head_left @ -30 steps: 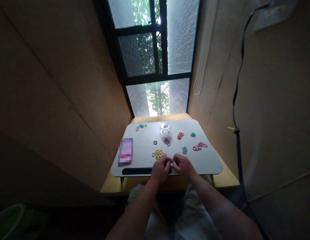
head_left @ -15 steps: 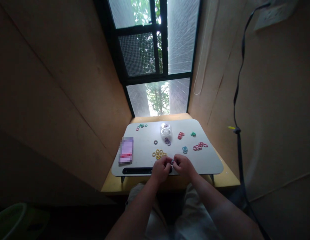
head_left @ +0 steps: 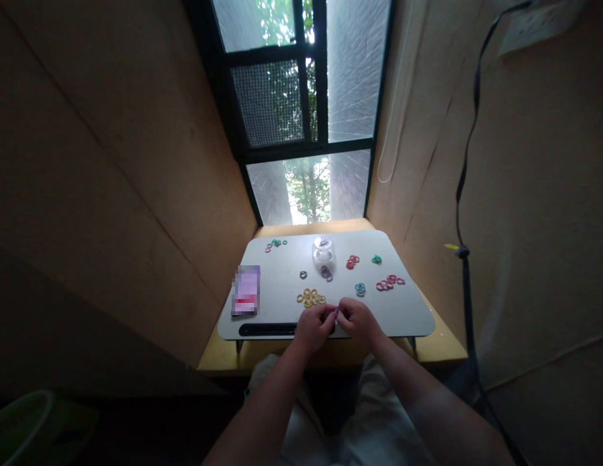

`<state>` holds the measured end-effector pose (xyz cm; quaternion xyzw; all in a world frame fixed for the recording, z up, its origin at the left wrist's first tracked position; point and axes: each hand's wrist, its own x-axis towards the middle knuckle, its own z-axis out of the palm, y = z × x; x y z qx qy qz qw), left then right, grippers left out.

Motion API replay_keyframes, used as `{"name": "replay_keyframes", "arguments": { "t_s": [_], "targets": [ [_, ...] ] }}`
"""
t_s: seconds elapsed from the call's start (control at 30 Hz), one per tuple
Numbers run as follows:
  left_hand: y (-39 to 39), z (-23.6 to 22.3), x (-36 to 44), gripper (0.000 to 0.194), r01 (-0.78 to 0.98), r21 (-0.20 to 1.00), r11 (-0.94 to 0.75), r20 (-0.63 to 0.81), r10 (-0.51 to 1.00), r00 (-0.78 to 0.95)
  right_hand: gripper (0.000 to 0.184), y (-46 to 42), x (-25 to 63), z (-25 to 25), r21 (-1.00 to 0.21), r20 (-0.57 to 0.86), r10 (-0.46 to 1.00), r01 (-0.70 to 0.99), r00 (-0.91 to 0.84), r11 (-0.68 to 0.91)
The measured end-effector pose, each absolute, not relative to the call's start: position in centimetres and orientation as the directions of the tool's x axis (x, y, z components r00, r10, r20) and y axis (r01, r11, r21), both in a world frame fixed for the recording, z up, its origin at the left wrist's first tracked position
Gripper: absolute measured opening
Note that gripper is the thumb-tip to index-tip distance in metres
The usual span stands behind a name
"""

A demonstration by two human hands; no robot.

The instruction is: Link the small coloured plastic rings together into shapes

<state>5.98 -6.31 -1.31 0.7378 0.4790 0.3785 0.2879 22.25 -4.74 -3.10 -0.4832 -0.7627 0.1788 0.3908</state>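
Pinch a tiny item (head_left: 337,311) between left hand (head_left: 313,328) and right hand (head_left: 358,323), nearer than the jar (head_left: 323,255). Have rings (head_left: 390,280) mostly colour-grouped around the jar; cannot tell what remains.

Legible text: none. The smartphone (head_left: 246,290), at nine o'clock on the white lap desk (head_left: 276,278), has a pixelated face with unreadable markings; the wall socket (head_left: 535,27), at two o'clock in the view, shows no decipherable lettering.

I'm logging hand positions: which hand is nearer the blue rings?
Right. The right hand is just on the near side of the blue rings; the left hand is farther off, to their left.
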Motion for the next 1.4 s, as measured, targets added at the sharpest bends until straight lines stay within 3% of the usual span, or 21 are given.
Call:
{"name": "replay_keyframes", "arguments": {
  "t_s": [0.3, 0.47, 0.9, 1.2, 1.4],
  "targets": [
    [-6.07, -1.89, 6.04, 0.018, 0.475, 0.829, -0.295, 0.253, 0.955, 0.153, 0.004, -5.03, 22.17, -2.72, -0.716, 0.409, 0.887, 0.527, -0.214, 0.457],
    [-5.89, -2.04, 6.05, 0.019, 0.455, 0.856, -0.245, 0.207, 0.969, 0.133, 0.013, -4.77, 22.21, -2.88, -0.705, 0.422, 0.876, 0.523, -0.233, 0.479],
    [-5.73, -1.85, 6.33, 0.023, 0.474, 0.853, -0.220, 0.206, 0.975, 0.083, 0.013, -4.97, 22.20, -2.66, -0.720, 0.408, 0.890, 0.527, -0.206, 0.452],
    [-5.94, -2.15, 6.07, 0.017, 0.537, 0.781, -0.320, 0.239, 0.947, 0.216, 0.011, -4.57, 22.22, -2.86, -0.744, 0.398, 0.900, 0.511, -0.179, 0.431],
    [-5.83, -1.93, 5.78, 0.017, 0.450, 0.824, -0.345, 0.226, 0.928, 0.298, 0.009, -4.18, 22.24, -2.85, -0.760, 0.404, 0.903, 0.496, -0.147, 0.421]
  ]
}}
